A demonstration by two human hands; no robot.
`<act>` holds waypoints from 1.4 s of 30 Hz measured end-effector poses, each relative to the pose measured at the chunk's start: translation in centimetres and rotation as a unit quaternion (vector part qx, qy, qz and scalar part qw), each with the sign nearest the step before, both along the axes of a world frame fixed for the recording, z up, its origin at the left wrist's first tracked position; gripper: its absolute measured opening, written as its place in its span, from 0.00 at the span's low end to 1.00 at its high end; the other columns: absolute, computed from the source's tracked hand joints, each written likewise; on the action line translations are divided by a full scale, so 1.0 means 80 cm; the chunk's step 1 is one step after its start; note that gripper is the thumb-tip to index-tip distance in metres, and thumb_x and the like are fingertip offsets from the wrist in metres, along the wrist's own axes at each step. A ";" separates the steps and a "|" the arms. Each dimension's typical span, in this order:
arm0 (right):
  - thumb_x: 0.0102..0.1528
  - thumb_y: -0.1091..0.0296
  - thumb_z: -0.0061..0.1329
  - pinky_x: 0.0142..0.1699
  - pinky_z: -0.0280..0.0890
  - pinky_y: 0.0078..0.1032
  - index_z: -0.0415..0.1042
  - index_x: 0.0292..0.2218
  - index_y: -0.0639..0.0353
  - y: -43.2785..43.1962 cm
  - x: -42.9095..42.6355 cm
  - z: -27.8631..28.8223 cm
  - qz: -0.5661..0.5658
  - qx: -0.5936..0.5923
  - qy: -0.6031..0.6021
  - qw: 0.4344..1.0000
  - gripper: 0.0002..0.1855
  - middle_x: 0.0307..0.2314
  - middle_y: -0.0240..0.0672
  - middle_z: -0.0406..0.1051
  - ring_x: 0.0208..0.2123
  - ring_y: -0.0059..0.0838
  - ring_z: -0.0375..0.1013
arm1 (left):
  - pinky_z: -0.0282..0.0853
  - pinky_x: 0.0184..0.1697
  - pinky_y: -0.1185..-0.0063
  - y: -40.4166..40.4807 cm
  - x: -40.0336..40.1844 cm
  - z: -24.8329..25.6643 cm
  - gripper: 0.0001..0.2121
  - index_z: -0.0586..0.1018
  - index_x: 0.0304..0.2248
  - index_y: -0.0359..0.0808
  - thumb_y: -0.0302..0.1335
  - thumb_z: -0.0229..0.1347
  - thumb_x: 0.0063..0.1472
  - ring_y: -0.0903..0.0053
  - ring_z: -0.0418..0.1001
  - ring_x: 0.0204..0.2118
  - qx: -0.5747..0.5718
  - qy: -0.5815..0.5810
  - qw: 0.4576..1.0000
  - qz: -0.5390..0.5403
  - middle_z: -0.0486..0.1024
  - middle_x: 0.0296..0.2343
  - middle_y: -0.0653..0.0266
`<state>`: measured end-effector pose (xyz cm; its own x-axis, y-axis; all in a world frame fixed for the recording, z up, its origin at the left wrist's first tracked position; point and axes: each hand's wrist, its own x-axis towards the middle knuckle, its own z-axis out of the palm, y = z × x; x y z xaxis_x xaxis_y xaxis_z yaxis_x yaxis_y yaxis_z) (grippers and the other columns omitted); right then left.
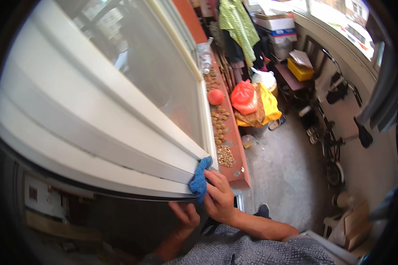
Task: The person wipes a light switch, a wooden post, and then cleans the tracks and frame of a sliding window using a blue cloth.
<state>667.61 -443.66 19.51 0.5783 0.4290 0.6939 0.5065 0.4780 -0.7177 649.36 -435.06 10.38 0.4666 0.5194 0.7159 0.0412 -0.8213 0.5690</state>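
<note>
My right hand point(220, 198) presses a blue terry cloth point(201, 179) against the end of a white door or window frame point(126, 145). The cloth is bunched over the ridged edge, near the corner of the glass pane point(152, 73). Below the frame's dark edge is my left hand point(187, 215), in shadow. Its fingertips reach up to that edge and are partly hidden there, so its grip cannot be made out.
A red ledge point(233, 149) beside the frame carries walnuts point(220, 124), small pale pieces point(225, 156), a round red object point(216, 96) and a clear bottle point(205, 61). Bags point(244, 97) stand beyond it. A bicycle point(331, 145) leans right across the concrete floor point(278, 169).
</note>
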 end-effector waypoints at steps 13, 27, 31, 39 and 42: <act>0.52 0.78 0.52 0.54 0.68 0.42 0.75 0.48 0.58 0.108 0.069 0.427 -0.004 0.429 -0.219 0.876 0.20 0.52 0.48 0.67 0.55 0.54 0.67 | 0.71 0.48 0.77 -0.049 0.068 0.154 0.14 0.72 0.46 0.27 0.20 0.60 0.63 0.75 0.75 0.42 -0.168 -0.046 0.980 0.098 0.76 0.39 0.59; 0.51 0.79 0.53 0.63 0.61 0.50 0.75 0.49 0.65 0.026 0.064 0.084 0.072 0.101 -0.214 0.969 0.22 0.57 0.61 0.63 0.59 0.68 0.63 | 0.73 0.29 0.73 -0.034 0.075 0.180 0.16 0.77 0.45 0.33 0.27 0.65 0.58 0.69 0.80 0.26 -0.051 0.061 0.976 0.203 0.81 0.28 0.57; 0.56 0.73 0.54 0.63 0.60 0.47 0.72 0.55 0.62 0.058 0.067 0.263 0.074 0.207 -0.268 0.938 0.24 0.60 0.59 0.61 0.61 0.65 0.62 | 0.75 0.31 0.73 -0.041 0.060 0.168 0.15 0.78 0.43 0.33 0.31 0.64 0.59 0.69 0.81 0.27 -0.100 0.044 0.971 0.211 0.81 0.27 0.56; 0.63 0.61 0.45 0.58 0.65 0.46 0.73 0.50 0.59 0.117 0.066 0.668 -0.031 0.432 -0.285 0.855 0.18 0.54 0.57 0.66 0.55 0.58 0.66 | 0.76 0.40 0.62 -0.049 0.067 0.176 0.20 0.78 0.45 0.29 0.36 0.63 0.60 0.47 0.79 0.39 -0.038 0.052 0.969 0.238 0.80 0.36 0.41; 0.63 0.56 0.35 0.58 0.66 0.46 0.74 0.48 0.58 0.116 0.072 0.784 -0.060 0.357 -0.299 0.883 0.22 0.53 0.56 0.67 0.52 0.57 0.69 | 0.76 0.38 0.63 -0.043 0.069 0.169 0.19 0.79 0.44 0.30 0.35 0.64 0.60 0.49 0.80 0.36 -0.039 0.068 0.965 0.248 0.81 0.34 0.43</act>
<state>673.35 -434.41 82.25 0.0295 -0.2810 0.9592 0.7703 0.6180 0.1574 654.91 -438.49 23.91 0.2328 0.7536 0.6148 0.4978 -0.6354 0.5903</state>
